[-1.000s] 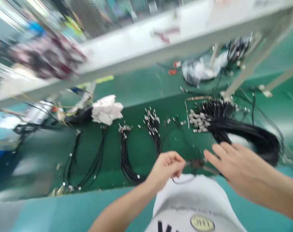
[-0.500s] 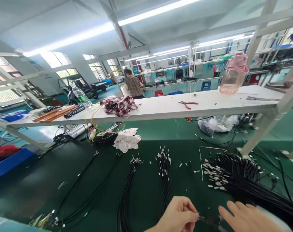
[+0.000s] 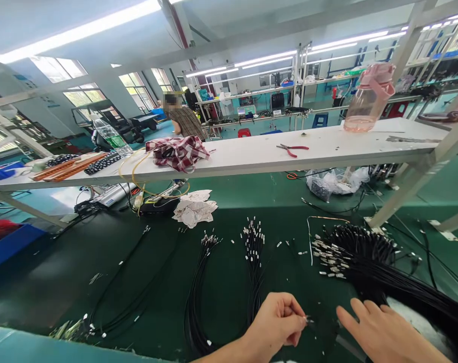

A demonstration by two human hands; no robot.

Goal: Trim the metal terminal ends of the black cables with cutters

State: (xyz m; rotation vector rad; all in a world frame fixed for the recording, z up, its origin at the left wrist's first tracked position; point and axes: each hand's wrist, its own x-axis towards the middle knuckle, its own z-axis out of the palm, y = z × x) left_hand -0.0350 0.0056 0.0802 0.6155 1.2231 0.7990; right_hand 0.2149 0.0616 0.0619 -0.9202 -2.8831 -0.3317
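Note:
My left hand (image 3: 277,322) is closed in a pinch low in the middle of the head view. Between thumb and forefinger it grips a small silver-tipped piece (image 3: 309,319), mostly hidden by the fingers. To its right, my right hand (image 3: 384,330) is palm down with fingers stretched and slightly apart. Below that hand a clear strip (image 3: 348,348) lies partly covered. Beyond the left hand is a bundle of black cables (image 3: 254,262) with silver ends. A thick pile of black cables (image 3: 380,272) lies beyond and beside the right hand.
Another cable bundle (image 3: 198,282) curves along the green bench mat (image 3: 157,297). A white shelf (image 3: 244,155) crosses above, bearing red-handled pliers (image 3: 292,149), a pink bottle (image 3: 367,101) and checked cloth (image 3: 179,153). A blue bin (image 3: 13,247) stands left. A person (image 3: 185,121) is far behind.
My view has tilted down slightly, so shelf and bench sit higher in the picture. Both hands keep much the same pose. The person in the background has moved left and leans.

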